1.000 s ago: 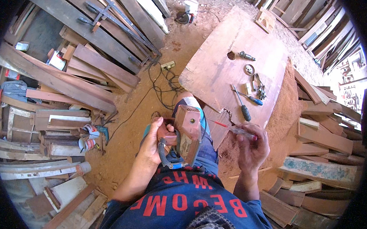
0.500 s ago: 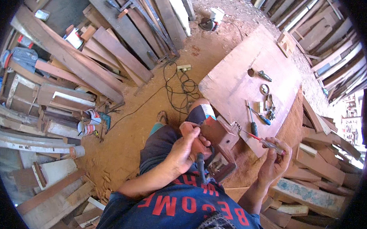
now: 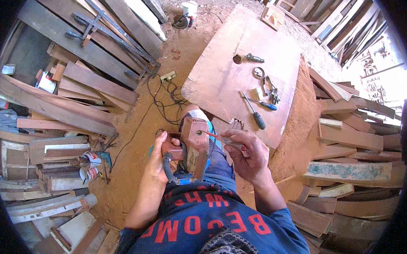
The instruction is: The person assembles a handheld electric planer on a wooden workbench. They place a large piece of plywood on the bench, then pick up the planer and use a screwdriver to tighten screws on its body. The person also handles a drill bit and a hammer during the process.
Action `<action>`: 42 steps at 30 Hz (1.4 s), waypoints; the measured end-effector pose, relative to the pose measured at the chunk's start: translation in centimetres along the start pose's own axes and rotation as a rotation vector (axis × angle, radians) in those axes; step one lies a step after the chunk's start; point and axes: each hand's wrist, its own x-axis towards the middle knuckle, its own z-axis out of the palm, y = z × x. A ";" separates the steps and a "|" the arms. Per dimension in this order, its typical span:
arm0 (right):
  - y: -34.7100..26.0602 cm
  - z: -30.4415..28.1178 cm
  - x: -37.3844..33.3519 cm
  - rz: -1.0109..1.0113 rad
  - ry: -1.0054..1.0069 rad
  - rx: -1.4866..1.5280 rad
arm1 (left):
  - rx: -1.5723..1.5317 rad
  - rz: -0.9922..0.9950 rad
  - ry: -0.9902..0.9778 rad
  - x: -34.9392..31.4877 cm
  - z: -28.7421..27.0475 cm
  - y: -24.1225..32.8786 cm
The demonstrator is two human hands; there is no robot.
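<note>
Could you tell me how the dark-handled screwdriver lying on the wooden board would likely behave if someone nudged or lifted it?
The dark-handled screwdriver looks rigid, a thin shaft with a thick grip, so it should lift stiffly. Its handle seems rounded, so a nudge might roll it across the wooden board. The handle end probably carries most of the weight.

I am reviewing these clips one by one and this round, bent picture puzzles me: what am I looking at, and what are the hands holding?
The view comes from a fisheye camera on a person's head, looking down, so straight edges bend. The left hand grips a reddish-brown power tool resting on the lap. The right hand holds a thin red-tipped tool against it. Ahead, a wooden board on the sandy ground carries two screwdrivers and small metal parts. Stacked planks surround the person.
</note>
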 end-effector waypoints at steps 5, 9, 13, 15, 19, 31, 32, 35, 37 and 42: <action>-0.5 -0.5 0.1 -0.038 -0.048 -0.038 | 0.010 -0.007 -0.016 0.1 0.1 -0.1; -0.4 -0.3 0.4 -0.112 -0.032 -0.032 | -0.024 -0.053 -0.059 -0.3 0.8 0.2; -0.6 0.3 0.2 -0.190 -0.035 -0.121 | 0.018 -0.052 -0.024 -0.1 0.3 0.0; -0.2 0.3 0.0 -0.172 -0.011 -0.115 | 0.010 -0.043 -0.018 -0.2 0.8 -0.2; 0.5 -0.5 0.8 0.155 0.046 -0.051 | 0.021 -0.025 0.002 -0.5 0.8 -0.3; 2.1 -0.5 -0.4 0.189 0.116 0.165 | 0.006 -0.048 -0.056 -0.5 0.6 -0.5; 1.7 -0.9 -0.3 0.090 0.051 0.021 | 0.008 -0.038 -0.045 -0.6 0.6 -0.5; 1.3 -0.6 -0.4 -0.103 0.010 0.009 | 0.021 -0.013 -0.035 -0.5 1.2 -0.7; 1.0 -0.3 -0.5 -0.191 -0.020 -0.034 | 0.035 0.014 -0.029 -0.7 1.7 -0.8; 2.0 0.1 0.6 0.178 0.121 0.143 | 0.034 -0.020 -0.043 -0.4 1.0 -0.8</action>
